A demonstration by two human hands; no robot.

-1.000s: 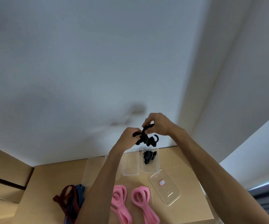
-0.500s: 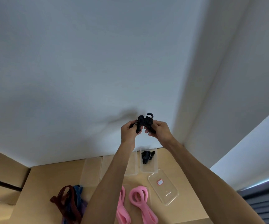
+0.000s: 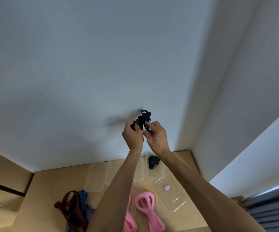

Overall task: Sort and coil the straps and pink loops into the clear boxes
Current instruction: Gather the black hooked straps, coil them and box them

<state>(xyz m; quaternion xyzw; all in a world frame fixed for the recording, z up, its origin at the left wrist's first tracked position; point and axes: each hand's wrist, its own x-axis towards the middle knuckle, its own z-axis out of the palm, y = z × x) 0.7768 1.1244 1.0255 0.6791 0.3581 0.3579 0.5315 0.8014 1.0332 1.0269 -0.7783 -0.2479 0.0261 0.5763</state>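
I hold a bunched black strap [image 3: 143, 120] up in front of the wall, well above the table. My left hand [image 3: 132, 137] grips its left end and my right hand [image 3: 156, 137] pinches its right side. Below, a clear box [image 3: 158, 172] at the back of the table holds another coiled black strap [image 3: 153, 161]. Two pink loops [image 3: 146, 208] lie near the front, one partly behind my left arm. Brown and blue straps [image 3: 74, 208] lie tangled at the front left.
More clear boxes [image 3: 96, 175] stand in a row along the wall on the wooden table [image 3: 51, 185]. A clear lid with a red label [image 3: 169, 192] lies right of the pink loops. The wall corner is close at the right.
Both hands have lifted the black strap higher and gathered it into a tighter bunch between them. The view has tilted slightly upward.
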